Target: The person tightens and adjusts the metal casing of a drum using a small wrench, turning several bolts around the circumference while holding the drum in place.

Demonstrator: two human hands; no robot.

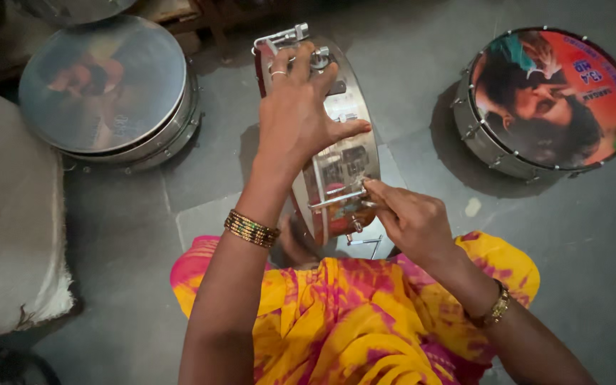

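Head view
Drum place: the metal frame drum (333, 153) stands on its edge on the grey stone floor (579, 235), just in front of your knees, between the two flat-lying drums.
Left hand: your left hand (297, 117) is spread wide over the top of the drum rim, fingers curled on the upper edge near a tuning bracket (283, 37); it steadies the drum.
Right hand: your right hand (411, 217) is closed narrow, pinching a thin metal tension rod (336, 199) that lies across the low side of the shell.
Handling: I judge the shell stiff and smooth, so it can slip or roll on its edge. It is probably light for its width. The rim and the brackets look like the safe places to hold; the drum skin seems more delicate.
Look: shiny steel shell with small fittings along the side, and reflections on it.
Neighbours: left of the drum lies a drum with silvery head (105, 82); right of it, a drum with printed colour picture (554, 96); further left, a pale cushion (8, 214).
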